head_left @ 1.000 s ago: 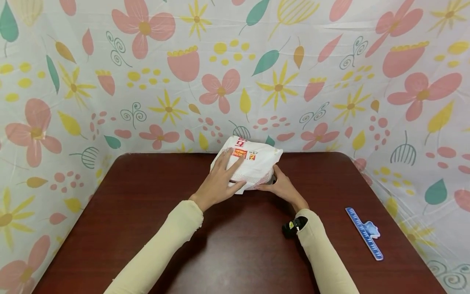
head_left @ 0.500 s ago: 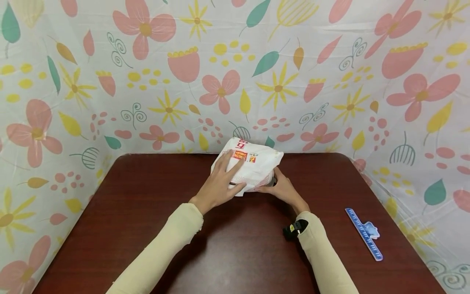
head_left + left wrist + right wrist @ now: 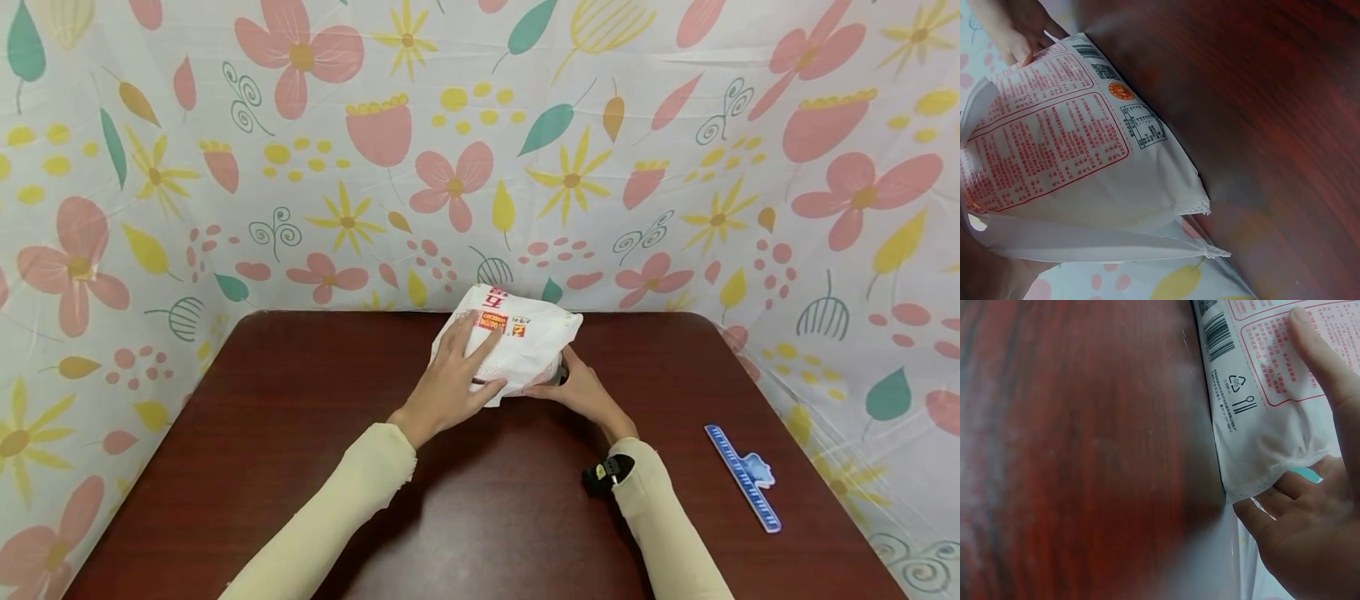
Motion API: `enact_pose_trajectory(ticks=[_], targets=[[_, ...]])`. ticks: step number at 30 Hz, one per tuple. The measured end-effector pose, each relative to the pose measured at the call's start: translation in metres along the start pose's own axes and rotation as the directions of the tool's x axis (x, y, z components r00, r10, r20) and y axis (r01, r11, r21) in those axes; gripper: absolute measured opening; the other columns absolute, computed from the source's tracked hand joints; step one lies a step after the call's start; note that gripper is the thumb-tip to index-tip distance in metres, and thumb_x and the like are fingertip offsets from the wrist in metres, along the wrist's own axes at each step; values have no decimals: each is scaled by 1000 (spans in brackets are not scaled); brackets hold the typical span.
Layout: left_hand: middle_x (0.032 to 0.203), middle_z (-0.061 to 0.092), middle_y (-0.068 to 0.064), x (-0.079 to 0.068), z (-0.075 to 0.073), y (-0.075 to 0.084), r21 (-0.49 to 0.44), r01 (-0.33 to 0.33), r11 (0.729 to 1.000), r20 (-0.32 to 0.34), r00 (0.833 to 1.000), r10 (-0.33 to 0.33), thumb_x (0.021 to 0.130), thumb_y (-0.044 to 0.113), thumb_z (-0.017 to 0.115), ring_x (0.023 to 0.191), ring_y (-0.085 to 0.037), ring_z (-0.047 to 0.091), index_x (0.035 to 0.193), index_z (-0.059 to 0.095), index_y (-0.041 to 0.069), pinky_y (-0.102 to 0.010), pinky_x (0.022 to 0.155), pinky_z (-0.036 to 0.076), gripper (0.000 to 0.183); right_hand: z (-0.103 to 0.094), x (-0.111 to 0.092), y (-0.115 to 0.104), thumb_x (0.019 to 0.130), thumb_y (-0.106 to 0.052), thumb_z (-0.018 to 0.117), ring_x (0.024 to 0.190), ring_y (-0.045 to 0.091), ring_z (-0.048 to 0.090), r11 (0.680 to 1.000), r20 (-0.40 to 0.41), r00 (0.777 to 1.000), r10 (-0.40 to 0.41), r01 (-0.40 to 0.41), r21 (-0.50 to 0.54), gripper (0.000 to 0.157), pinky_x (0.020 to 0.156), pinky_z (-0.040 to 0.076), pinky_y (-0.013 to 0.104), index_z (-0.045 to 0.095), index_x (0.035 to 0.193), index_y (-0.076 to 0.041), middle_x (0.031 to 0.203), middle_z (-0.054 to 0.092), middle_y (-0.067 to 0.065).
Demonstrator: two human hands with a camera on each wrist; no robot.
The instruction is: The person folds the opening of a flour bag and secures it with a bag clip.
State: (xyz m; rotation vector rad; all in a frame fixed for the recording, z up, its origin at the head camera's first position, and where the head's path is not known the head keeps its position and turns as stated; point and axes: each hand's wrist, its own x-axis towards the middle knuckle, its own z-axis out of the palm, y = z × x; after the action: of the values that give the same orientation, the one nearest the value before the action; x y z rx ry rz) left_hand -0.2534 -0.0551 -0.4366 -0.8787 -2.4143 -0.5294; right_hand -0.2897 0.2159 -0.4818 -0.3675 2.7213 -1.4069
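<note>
A white printed paper-like bag (image 3: 517, 358) stands on the dark table towards its far side. Red print, a barcode and a recycling mark cover the face shown in the wrist views. My left hand (image 3: 444, 387) lies on the bag's upper face with fingers spread and fairly straight, its thumb towards the near edge. In the left wrist view, a folded white flap (image 3: 1097, 240) runs along one end of the bag. My right hand (image 3: 585, 392) grips the bag's right end, thumb on the printed face and fingers behind the crimped edge. The bag's contents are hidden.
A blue ruler-like clip (image 3: 744, 479) lies at the right of the dark wooden table (image 3: 300, 358). Floral-printed cloth (image 3: 465, 192) hangs behind and along both sides. A black device (image 3: 606, 475) sits at my right wrist.
Both hands and the bag have shifted slightly nearer to me and a little to the right. The hold looks the same, and the blue clip has stayed put.
</note>
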Motion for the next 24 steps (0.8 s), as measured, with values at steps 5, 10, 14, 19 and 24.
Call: enact_pose_trajectory(ticks=[5, 10, 14, 19, 24], targets=[[161, 17, -23, -2, 0, 3, 18, 7, 1000, 3, 1000, -7, 94, 48, 64, 146, -42, 23, 154, 38, 16, -51, 114, 31, 73, 0, -3, 1, 69, -58, 85, 134, 23, 44, 1000, 3, 1000, -22, 23, -8, 112, 105, 40, 55, 20, 157, -35, 151, 41, 1], [161, 18, -24, -5, 0, 6, 40, -1, 999, -7, 1000, 1, 93, 48, 64, 145, -42, 24, 154, 38, 15, -51, 115, 30, 73, 1, -5, 1, 68, -58, 85, 132, 22, 46, 1000, -5, 1000, -21, 20, -23, 111, 104, 40, 54, 22, 156, -33, 150, 43, 0], [160, 20, -25, -7, 1, 8, 46, -13, 999, -29, 999, 14, 92, 47, 65, 145, -42, 24, 153, 41, 14, -52, 116, 27, 73, 1, -8, 2, 67, -59, 86, 127, 21, 49, 1000, -10, 1000, -11, 11, -29, 112, 102, 41, 51, 24, 156, -30, 146, 48, 0], [159, 22, -26, -9, 2, 12, 42, -21, 999, -55, 998, 23, 91, 46, 67, 145, -43, 25, 151, 44, 13, -52, 116, 26, 72, 1, -14, -1, 67, -61, 84, 128, 22, 49, 999, -3, 1000, 9, -9, -38, 113, 103, 41, 51, 23, 156, -28, 146, 47, 1], [159, 22, -26, -13, -1, 16, 37, -17, 999, -52, 998, 19, 92, 46, 67, 146, -43, 23, 151, 43, 12, -52, 117, 25, 72, 1, -21, -4, 67, -62, 84, 129, 23, 49, 999, 0, 1000, 12, -12, -49, 113, 103, 41, 51, 23, 156, -28, 146, 47, 3]])
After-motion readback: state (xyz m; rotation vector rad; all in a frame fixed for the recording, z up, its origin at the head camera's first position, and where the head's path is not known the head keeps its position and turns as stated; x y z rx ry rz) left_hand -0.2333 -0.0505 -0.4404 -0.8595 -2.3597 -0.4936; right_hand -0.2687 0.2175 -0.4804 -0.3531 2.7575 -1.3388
